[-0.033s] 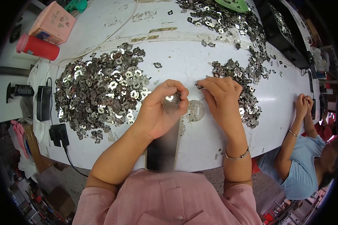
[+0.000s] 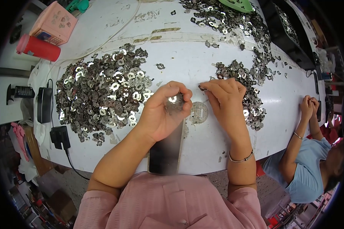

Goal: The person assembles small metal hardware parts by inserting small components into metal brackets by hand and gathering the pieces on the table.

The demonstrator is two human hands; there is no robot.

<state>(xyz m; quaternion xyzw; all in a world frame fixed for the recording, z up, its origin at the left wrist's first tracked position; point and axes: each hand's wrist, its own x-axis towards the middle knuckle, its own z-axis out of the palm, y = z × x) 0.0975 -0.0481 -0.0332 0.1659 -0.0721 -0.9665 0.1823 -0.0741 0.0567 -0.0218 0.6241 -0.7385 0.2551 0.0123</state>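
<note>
My left hand (image 2: 162, 110) is cupped with its fingers curled around several small metal pieces (image 2: 174, 104), shiny and partly hidden in the palm. To its right, my right hand (image 2: 226, 93) pinches one small dark metal piece (image 2: 202, 88) between thumb and forefinger. A large heap of similar flat slotted metal pieces (image 2: 103, 91) lies left of my left hand. Beside and beyond my right hand is a smaller pile of metal pieces (image 2: 237, 70). Between my hands a round grey mark with a slot (image 2: 198, 113) shows on the white table. A dark phone (image 2: 165, 154) lies under my left wrist.
A red bottle (image 2: 40, 47) and a pink box (image 2: 54, 23) stand at the far left. Black adapters (image 2: 60, 137) with a cable lie near the left edge. A green tray (image 2: 237, 4) and a black bin (image 2: 290, 34) are at the far right. A co-worker (image 2: 305, 164) sits at the right.
</note>
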